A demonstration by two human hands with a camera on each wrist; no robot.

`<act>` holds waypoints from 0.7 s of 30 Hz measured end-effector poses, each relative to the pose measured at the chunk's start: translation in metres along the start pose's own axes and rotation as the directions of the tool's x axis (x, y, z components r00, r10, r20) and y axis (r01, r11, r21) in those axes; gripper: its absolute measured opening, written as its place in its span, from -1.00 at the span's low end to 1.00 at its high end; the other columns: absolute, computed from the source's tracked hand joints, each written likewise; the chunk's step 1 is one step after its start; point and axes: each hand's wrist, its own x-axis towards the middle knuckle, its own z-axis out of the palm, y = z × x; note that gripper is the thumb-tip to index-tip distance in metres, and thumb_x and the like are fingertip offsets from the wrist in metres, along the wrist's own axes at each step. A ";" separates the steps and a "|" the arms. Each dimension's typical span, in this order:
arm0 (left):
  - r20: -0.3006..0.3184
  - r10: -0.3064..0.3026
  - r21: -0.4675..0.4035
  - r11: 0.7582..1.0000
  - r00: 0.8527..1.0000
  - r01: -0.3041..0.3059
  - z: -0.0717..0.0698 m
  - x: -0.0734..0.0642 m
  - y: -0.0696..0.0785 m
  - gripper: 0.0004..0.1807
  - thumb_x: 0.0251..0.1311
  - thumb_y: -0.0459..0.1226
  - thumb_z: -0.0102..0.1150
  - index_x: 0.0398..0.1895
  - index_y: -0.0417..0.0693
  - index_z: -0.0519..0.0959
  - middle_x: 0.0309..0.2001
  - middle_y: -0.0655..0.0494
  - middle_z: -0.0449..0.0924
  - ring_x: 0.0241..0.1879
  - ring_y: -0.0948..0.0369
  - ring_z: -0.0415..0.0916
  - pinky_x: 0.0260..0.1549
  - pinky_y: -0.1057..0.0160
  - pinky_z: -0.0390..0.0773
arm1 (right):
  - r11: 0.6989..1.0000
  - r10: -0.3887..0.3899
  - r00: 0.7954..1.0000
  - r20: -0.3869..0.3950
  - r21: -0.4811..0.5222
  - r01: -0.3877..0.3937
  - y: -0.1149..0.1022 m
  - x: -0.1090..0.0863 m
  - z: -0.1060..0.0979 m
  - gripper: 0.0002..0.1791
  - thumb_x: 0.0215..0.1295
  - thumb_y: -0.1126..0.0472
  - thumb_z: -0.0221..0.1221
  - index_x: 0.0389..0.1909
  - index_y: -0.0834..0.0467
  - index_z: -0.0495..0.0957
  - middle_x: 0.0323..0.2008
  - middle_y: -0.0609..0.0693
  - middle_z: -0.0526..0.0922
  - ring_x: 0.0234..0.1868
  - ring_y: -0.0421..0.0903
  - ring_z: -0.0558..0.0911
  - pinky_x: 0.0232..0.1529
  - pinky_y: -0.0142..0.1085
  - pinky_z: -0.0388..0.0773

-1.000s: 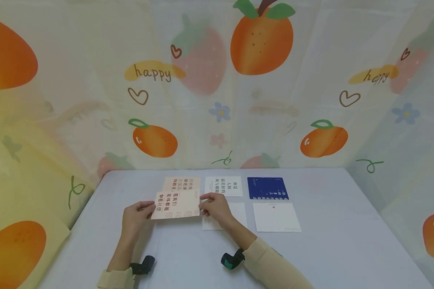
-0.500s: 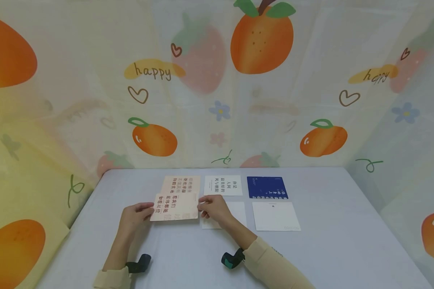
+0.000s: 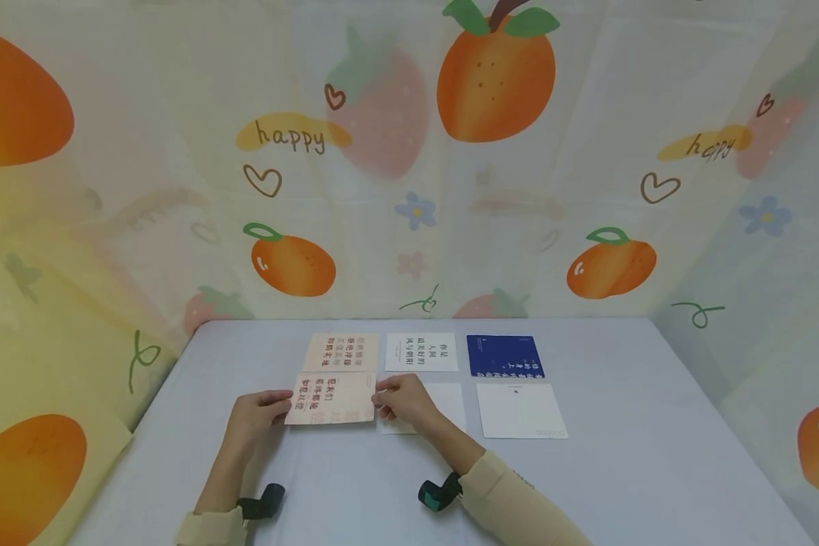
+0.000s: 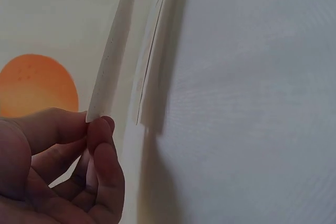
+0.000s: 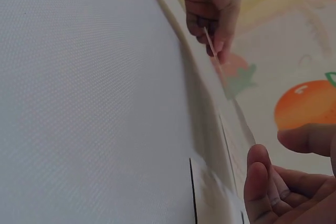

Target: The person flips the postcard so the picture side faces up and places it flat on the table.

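Note:
A pale pink postcard (image 3: 331, 398) with dark red Chinese lettering is tilted low over the table, its near edge raised. My left hand (image 3: 252, 417) pinches its left edge; the left wrist view shows the card's edge (image 4: 110, 72) between thumb and fingers. At the right edge is my right hand (image 3: 406, 400). In the right wrist view, the card meets the fingertips of that hand (image 5: 294, 177), with the thumb standing apart from them. Directly behind lies another pink postcard (image 3: 341, 353), flat on the table. My right hand partly covers a white card (image 3: 444, 406).
A white card with black lettering (image 3: 422, 352) and a dark blue card (image 3: 505, 356) lie in the back row. Another white card (image 3: 522, 410) is at front right. The white table (image 3: 621, 470) meets a fruit-printed curtain (image 3: 382, 250) behind it.
The held pink postcard has come down and slightly toward me, uncovering the one behind. Both hands have moved down with it, the right only slightly.

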 end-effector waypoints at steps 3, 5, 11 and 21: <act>0.002 0.002 0.016 1.000 1.000 -0.002 0.000 0.000 -0.001 -0.67 0.31 -0.32 0.09 0.07 -0.32 0.58 0.09 -0.29 0.57 -0.10 0.08 0.59 -0.18 0.26 0.62 | 1.000 -0.010 1.000 0.017 -0.021 0.011 0.003 0.001 0.002 -0.74 0.18 0.32 0.26 -0.12 0.34 0.62 -0.55 0.02 0.64 -0.59 -0.19 0.54 -0.54 -0.44 0.49; 0.002 0.004 0.022 1.000 1.000 -0.004 0.000 -0.001 -0.001 -0.67 0.31 -0.32 0.09 0.07 -0.32 0.58 0.08 -0.28 0.58 -0.09 0.07 0.58 -0.21 0.29 0.60 | 0.999 -0.016 0.999 0.028 -0.036 0.017 0.004 0.001 0.003 -0.74 0.17 0.32 0.26 -0.13 0.35 0.63 -0.59 0.01 0.62 -0.59 -0.19 0.54 -0.54 -0.44 0.48; 0.012 -0.007 0.040 0.999 1.000 0.007 0.000 -0.003 0.000 -0.67 0.30 -0.34 0.09 0.06 -0.33 0.57 0.05 -0.28 0.59 -0.10 0.05 0.58 -0.29 0.36 0.54 | 0.996 -0.017 0.999 0.047 -0.082 0.021 0.007 0.000 0.005 -0.77 0.16 0.30 0.26 -0.18 0.33 0.64 -0.64 -0.02 0.58 -0.59 -0.20 0.53 -0.56 -0.45 0.44; 0.036 -0.015 0.090 0.996 0.999 0.012 0.003 0.002 -0.006 -0.66 0.27 -0.36 0.09 0.07 -0.36 0.56 0.06 -0.31 0.57 -0.13 0.07 0.58 -0.18 0.17 0.59 | 0.997 -0.018 0.998 0.066 -0.080 0.024 0.008 0.000 0.006 -0.81 0.18 0.30 0.26 -0.23 0.33 0.66 -0.63 0.00 0.60 -0.61 -0.20 0.53 -0.59 -0.47 0.43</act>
